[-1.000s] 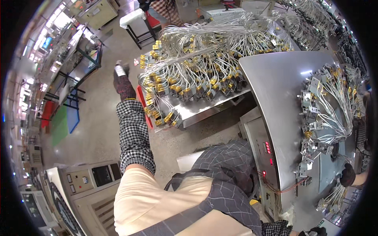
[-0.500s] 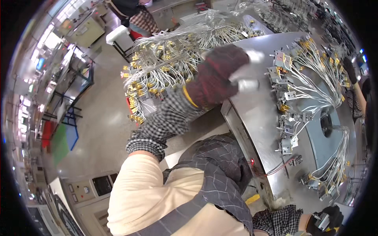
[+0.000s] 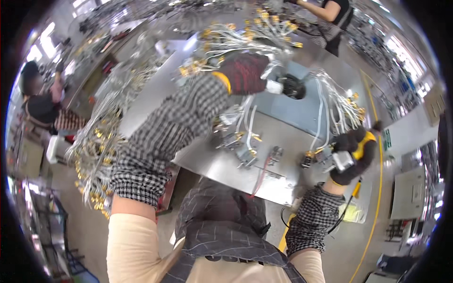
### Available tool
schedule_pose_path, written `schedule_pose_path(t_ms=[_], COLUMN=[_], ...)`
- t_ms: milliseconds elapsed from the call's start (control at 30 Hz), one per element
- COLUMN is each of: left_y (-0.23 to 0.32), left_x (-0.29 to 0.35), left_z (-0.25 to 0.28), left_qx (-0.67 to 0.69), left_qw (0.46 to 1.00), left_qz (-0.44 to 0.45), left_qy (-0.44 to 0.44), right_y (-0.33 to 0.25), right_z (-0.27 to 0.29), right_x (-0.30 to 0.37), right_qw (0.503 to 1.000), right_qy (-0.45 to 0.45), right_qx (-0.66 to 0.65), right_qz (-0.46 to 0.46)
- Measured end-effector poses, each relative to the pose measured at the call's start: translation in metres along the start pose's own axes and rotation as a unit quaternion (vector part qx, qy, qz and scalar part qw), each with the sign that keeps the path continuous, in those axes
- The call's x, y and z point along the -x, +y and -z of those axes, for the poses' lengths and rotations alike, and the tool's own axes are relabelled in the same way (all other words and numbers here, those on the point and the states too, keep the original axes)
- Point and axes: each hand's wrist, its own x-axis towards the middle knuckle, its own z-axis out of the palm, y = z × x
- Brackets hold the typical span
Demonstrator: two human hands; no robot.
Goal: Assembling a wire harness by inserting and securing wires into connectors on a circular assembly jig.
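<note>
My left hand (image 3: 245, 73), in a dark red glove with whitish fingertips, reaches over the worktable. Thumb and finger are apart beside a black round fitting (image 3: 293, 87), where white wire bundles meet; blur hides whether they touch it. My right hand (image 3: 354, 155), in a black and yellow glove, is closed on a small silver metal box (image 3: 343, 161) at the table's right side. White wires (image 3: 330, 94) with yellow-tagged ends run from the fitting toward that hand. More metal boxes (image 3: 245, 155) on wires lie below my left forearm.
A blue-grey plate (image 3: 288, 111) lies under the fitting on the metal tabletop (image 3: 278, 181). A red lead (image 3: 260, 177) crosses the near edge. Piled wire harnesses (image 3: 106, 127) hang at the left. One person (image 3: 45, 104) is at far left, another (image 3: 332, 19) at far right.
My view has swung to the right. My left hand has moved from the bare metal tabletop to the black fitting. My right hand, still holding the metal box, has come up beside the wires.
</note>
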Motion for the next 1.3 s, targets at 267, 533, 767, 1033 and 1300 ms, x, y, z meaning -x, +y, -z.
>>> schedule_pose_path(t_ms=[267, 533, 767, 1033, 1300], left_y=[0.015, 0.04, 0.031, 0.026, 0.076], left_x=[-0.07, -0.078, -0.004, 0.094, 0.105], left_z=[-0.037, -0.065, 0.052, 0.056, -0.043], left_qx=[0.07, 0.075, 0.166, 0.264, 0.253], left_qw=[0.989, 0.996, 0.975, 0.941, 0.949], left_qz=[0.12, 0.045, -0.13, -0.094, -0.174], left_qy=[-0.058, -0.035, -0.067, -0.189, 0.072], right_y=[0.018, 0.046, 0.048, 0.037, 0.004], right_z=[-0.002, 0.013, 0.028, 0.013, -0.053], right_x=[0.0, -0.004, 0.002, -0.003, -0.012], right_qw=[0.947, 0.921, 0.949, 0.97, 0.903], right_qy=[0.185, 0.284, 0.253, 0.185, 0.033], right_qx=[-0.016, 0.088, 0.093, 0.056, 0.396], right_qz=[-0.261, -0.253, -0.163, -0.145, 0.163])
